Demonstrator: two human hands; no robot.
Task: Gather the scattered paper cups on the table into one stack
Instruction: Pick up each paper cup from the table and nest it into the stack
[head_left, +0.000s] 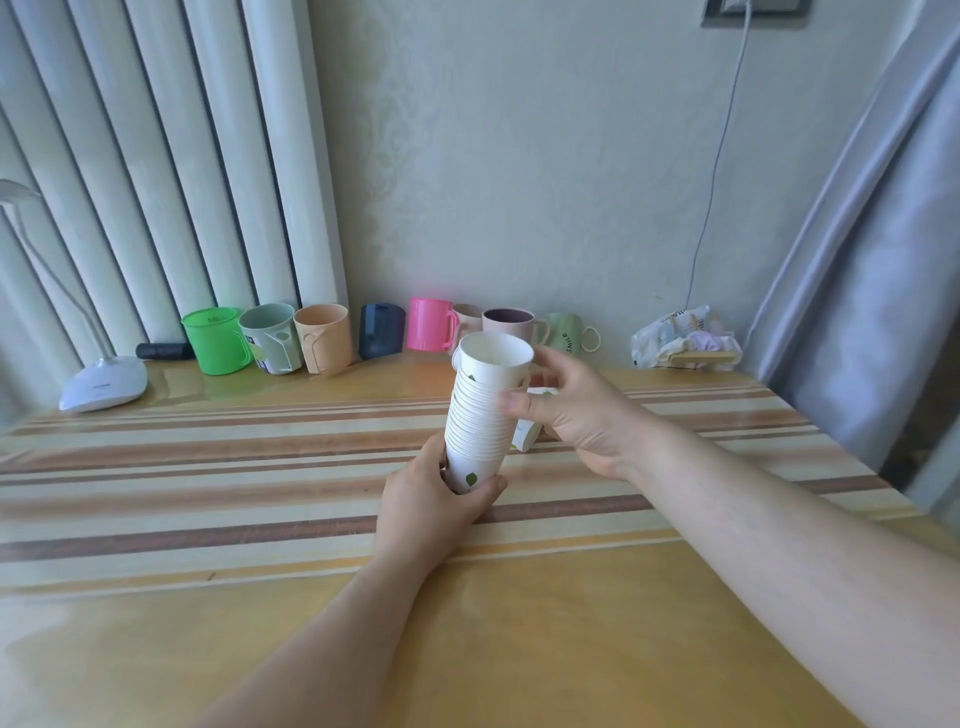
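Observation:
A tall stack of white paper cups (480, 415) with green leaf prints stands tilted slightly above the striped table (208, 467). My left hand (431, 504) grips the bottom cup of the stack. My right hand (576, 410) holds the upper part of the stack from the right, thumb pressed on the rims. Behind my right hand lies another white paper cup (527, 434) on its side, mostly hidden by the stack and my fingers.
A row of plastic mugs lines the back edge: green (215, 340), grey-green (270, 338), beige (322, 338), dark blue (382, 330), pink (428, 322) and others. A white lamp base (104, 384) stands at the left, a crumpled packet (680, 338) at the right.

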